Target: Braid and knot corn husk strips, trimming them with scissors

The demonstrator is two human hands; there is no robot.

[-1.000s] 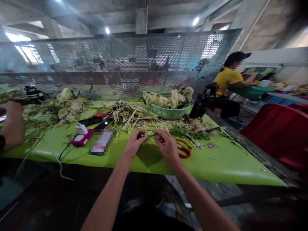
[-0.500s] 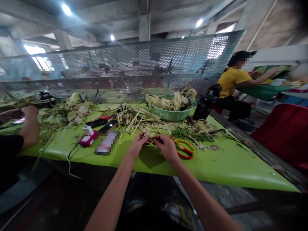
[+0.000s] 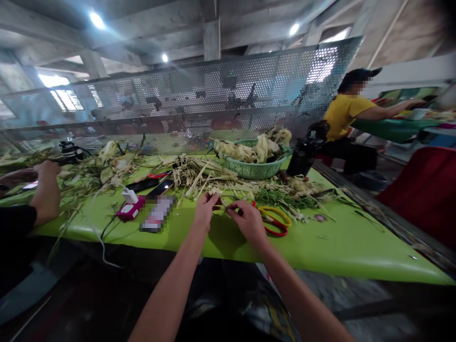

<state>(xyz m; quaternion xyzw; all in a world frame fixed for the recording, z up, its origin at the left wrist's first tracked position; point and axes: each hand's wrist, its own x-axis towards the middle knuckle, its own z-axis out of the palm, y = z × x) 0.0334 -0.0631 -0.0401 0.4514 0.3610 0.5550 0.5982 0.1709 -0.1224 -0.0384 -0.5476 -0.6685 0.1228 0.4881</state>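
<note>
Over the near part of the green table, my left hand [image 3: 205, 210] is closed on a small pale plant piece [image 3: 214, 192] whose top sticks out above the fingers. Opposite it, my right hand [image 3: 246, 217] pinches a thin stem [image 3: 223, 203] in the gap between both hands. Whether stem and pale piece are joined is too small to tell. Just right of my right hand lie red and yellow looped handles [image 3: 277, 221], perhaps of scissors. A heap of dry stalks and pale trimmings [image 3: 199, 173] spreads behind my hands, with green sprigs [image 3: 272, 196] toward the right.
A green basket [image 3: 254, 170] of dried husk-like leaves stands behind, with a black bottle [image 3: 302, 154] beside it. Phones [image 3: 157, 213] and a magenta power block [image 3: 130, 209] with a white cable lie left. A co-worker's hand [image 3: 48, 171] is at far left; a perforated metal panel [image 3: 171, 102] rises behind.
My hands have moved slightly apart, and the thin stem shows between them. The person in yellow has stretched an arm further right. The view has shifted a little.
</note>
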